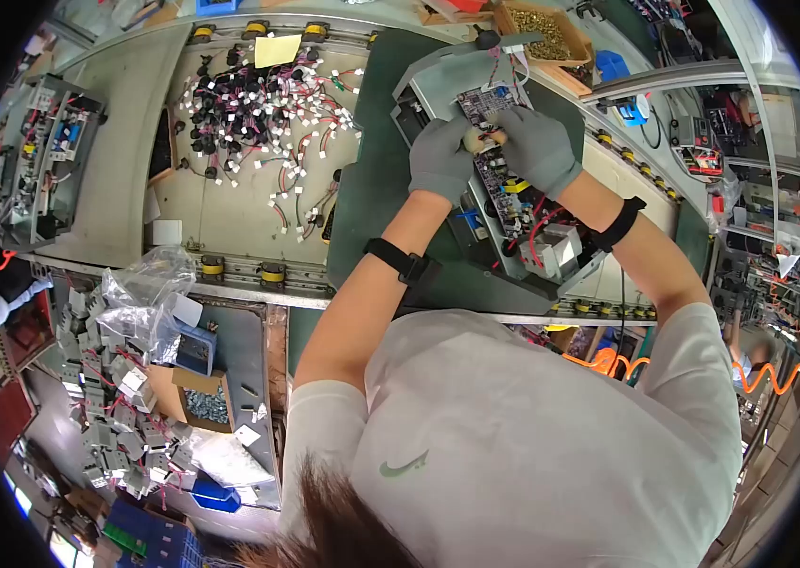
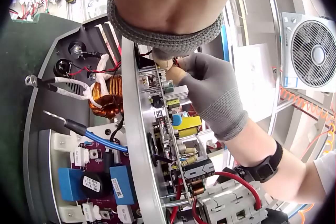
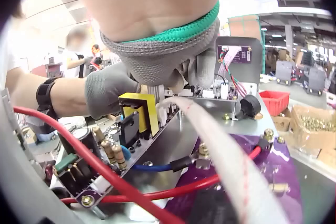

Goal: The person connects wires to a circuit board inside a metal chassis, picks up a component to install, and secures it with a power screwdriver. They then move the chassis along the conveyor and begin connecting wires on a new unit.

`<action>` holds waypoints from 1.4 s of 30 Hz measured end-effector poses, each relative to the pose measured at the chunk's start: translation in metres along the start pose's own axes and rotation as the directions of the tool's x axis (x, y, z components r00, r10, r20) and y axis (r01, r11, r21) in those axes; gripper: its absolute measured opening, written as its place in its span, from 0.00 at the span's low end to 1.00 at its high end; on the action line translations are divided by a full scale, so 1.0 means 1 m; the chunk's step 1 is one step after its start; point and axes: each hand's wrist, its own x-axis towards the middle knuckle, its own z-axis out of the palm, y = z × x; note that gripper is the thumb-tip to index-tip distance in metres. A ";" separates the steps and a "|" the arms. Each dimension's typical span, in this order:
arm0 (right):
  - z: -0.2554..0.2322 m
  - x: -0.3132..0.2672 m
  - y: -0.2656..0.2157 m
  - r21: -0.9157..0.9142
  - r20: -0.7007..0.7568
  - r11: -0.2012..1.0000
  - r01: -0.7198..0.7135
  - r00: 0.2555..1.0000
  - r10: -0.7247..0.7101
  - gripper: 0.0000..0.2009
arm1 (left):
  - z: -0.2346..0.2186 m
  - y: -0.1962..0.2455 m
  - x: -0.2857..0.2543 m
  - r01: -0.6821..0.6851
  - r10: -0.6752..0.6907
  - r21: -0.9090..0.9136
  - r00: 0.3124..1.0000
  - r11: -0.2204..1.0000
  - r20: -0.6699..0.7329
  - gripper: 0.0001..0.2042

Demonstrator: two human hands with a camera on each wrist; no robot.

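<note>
Your left hand [image 1: 439, 156] and right hand [image 1: 538, 147] both have a pinching grip on the same small beige part [image 1: 474, 140]. That's right above the circuit board [image 1: 499, 180], with the yellow transformer [image 3: 139, 112] just below your fingers.

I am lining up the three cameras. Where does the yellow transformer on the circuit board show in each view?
Head: yellow transformer right of centre, just below both gloved hands.
Left wrist: centre, under the gloved fingers.
Right wrist: left of centre, below the glove.
Shared landmark: the red wire.

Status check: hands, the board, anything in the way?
Left hand and right hand, both gloved, meet fingertips on the circuit board. Board sits in the metal chassis. Red wires nearby.
</note>
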 end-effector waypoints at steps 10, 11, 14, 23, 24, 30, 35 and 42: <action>0.008 0.007 0.006 0.192 -0.045 0.981 0.017 0.999 -0.009 0.09 | -0.007 -0.002 0.001 0.157 -0.153 -0.378 0.987 0.912 0.041 0.13; 0.008 0.008 0.007 0.254 -0.040 0.967 0.000 0.999 0.010 0.09 | -0.007 -0.002 0.002 0.158 -0.151 -0.374 0.987 0.914 0.049 0.13; 0.007 0.009 0.009 0.231 0.001 0.973 -0.021 1.000 0.021 0.09 | -0.008 -0.002 0.004 0.135 -0.126 -0.347 0.991 0.928 0.050 0.14; 0.001 0.017 0.017 0.139 0.112 0.990 -0.003 0.994 -0.013 0.10 | -0.007 -0.006 0.005 0.080 -0.046 -0.383 0.994 0.920 0.097 0.14; 0.001 0.015 0.017 0.137 0.111 0.991 -0.004 0.994 -0.011 0.10 | -0.009 -0.005 0.006 0.078 -0.044 -0.384 0.994 0.920 0.098 0.14; 0.007 0.002 0.017 0.107 -0.099 0.993 0.047 0.994 -0.036 0.06 | -0.006 -0.015 0.006 -0.104 0.114 -0.159 0.992 0.982 0.058 0.15; 0.008 -0.002 0.004 -0.255 0.020 0.954 0.156 0.988 -0.156 0.05 | -0.010 -0.011 0.007 -0.125 0.134 -0.106 0.988 0.986 0.078 0.16; -0.008 0.012 0.001 -0.194 0.520 0.971 0.143 0.854 -0.022 0.10 | -0.011 -0.006 0.008 0.005 0.032 -0.189 0.981 0.982 0.190 0.17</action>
